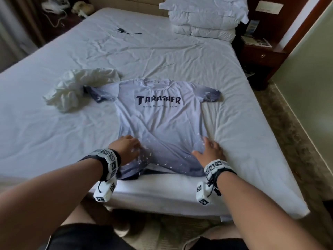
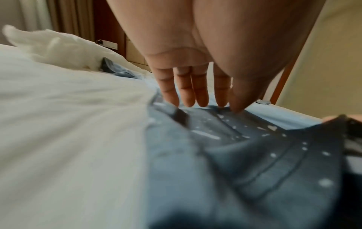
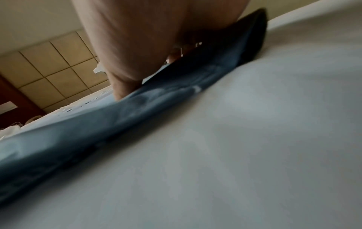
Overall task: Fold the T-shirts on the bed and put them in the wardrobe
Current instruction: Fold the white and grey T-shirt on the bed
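Bare, flat-fingered, the left hand [image 1: 126, 147] and right hand [image 1: 209, 150] press the printed T-shirt [image 1: 158, 120] near its hem, probably smoothing it for folding on the bed [image 1: 180, 56]. Beside its sleeve lies a crumpled white T-shirt [image 1: 75, 89]. No wardrobe is in view; the right wrist view hides those fingers.

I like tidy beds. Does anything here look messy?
Yes. A white T-shirt lies crumpled beside the flat printed T-shirt, covering its sleeve tip. A small black cable also lies loose on the bed sheet.

Bed [image 1: 162, 56]: T-shirts [image 1: 162, 123], pillows [image 1: 203, 17], cable [image 1: 128, 31]
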Demonstrator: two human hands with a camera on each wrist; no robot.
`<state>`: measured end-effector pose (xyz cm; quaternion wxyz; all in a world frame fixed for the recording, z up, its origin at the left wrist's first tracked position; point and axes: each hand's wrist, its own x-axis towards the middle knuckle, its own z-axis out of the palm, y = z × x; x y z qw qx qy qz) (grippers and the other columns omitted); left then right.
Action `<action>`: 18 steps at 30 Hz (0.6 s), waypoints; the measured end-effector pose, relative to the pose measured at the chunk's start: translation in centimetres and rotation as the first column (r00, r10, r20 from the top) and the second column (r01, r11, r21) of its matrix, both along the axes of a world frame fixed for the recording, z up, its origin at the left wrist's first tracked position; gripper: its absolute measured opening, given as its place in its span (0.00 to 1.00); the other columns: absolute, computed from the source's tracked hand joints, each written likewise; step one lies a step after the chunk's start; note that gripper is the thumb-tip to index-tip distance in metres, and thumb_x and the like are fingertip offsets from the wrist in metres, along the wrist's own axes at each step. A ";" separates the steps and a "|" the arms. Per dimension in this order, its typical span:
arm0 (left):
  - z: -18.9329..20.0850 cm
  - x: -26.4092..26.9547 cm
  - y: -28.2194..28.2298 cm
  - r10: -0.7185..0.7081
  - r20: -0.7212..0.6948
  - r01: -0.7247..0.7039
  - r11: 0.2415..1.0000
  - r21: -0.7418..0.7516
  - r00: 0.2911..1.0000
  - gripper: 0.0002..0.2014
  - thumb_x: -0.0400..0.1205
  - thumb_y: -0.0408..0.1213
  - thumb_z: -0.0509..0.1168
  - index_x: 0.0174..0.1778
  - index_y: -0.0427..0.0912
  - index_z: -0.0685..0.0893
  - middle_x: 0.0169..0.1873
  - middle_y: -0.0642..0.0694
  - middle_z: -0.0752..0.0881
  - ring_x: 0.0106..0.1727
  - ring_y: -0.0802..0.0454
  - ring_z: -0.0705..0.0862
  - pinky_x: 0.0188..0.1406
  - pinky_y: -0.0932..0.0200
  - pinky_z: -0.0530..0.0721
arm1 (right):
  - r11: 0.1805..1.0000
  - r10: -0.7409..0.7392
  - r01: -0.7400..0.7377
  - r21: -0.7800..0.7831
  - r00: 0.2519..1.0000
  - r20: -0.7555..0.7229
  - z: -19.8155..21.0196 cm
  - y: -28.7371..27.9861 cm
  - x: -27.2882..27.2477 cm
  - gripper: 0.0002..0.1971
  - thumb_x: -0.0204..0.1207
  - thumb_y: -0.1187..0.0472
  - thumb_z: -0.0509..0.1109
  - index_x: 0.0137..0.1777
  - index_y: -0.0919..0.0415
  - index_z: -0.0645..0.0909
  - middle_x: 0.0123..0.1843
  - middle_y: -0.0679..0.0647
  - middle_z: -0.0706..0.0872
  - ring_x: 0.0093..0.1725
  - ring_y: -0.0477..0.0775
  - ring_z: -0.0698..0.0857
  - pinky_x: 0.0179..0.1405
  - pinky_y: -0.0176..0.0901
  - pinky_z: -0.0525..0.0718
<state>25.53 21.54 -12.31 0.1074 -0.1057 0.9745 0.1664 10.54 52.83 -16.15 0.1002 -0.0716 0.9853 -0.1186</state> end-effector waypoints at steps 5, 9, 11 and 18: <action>0.4 4.2 -0.2 -0.125 0.128 0.132 0.990 -0.047 0.984 0.39 0.62 0.86 0.56 0.53 0.59 0.83 0.49 0.60 0.82 0.53 0.56 0.81 0.52 0.53 0.83 | 0.987 -0.159 0.159 -0.023 0.987 0.012 0.4 3.3 1.3 0.38 0.71 0.33 0.69 0.79 0.51 0.70 0.72 0.64 0.78 0.70 0.69 0.80 0.67 0.58 0.81; 0.1 5.1 0.5 -0.221 0.124 0.242 0.951 -0.193 0.967 0.29 0.70 0.73 0.64 0.61 0.61 0.82 0.56 0.56 0.80 0.61 0.51 0.78 0.55 0.55 0.82 | 0.969 -0.217 0.227 -0.094 0.970 0.107 0.6 4.1 1.6 0.28 0.68 0.33 0.64 0.55 0.57 0.80 0.53 0.60 0.88 0.51 0.66 0.87 0.52 0.54 0.85; 0.4 5.1 0.7 -0.227 0.140 0.251 0.950 -0.188 0.964 0.20 0.77 0.60 0.66 0.62 0.58 0.83 0.58 0.54 0.80 0.62 0.50 0.78 0.56 0.53 0.82 | 0.960 -0.224 0.241 -0.142 0.967 0.124 0.7 4.0 1.8 0.23 0.69 0.35 0.63 0.47 0.57 0.79 0.44 0.58 0.87 0.43 0.64 0.85 0.48 0.53 0.85; 1.1 5.4 -0.4 -0.234 0.281 0.295 0.934 -0.200 0.931 0.13 0.85 0.57 0.62 0.54 0.54 0.84 0.51 0.54 0.85 0.53 0.47 0.85 0.53 0.54 0.83 | 0.948 -0.215 0.227 -0.222 0.974 0.078 0.3 3.2 2.2 0.12 0.76 0.48 0.66 0.44 0.57 0.77 0.39 0.56 0.84 0.41 0.64 0.83 0.40 0.47 0.78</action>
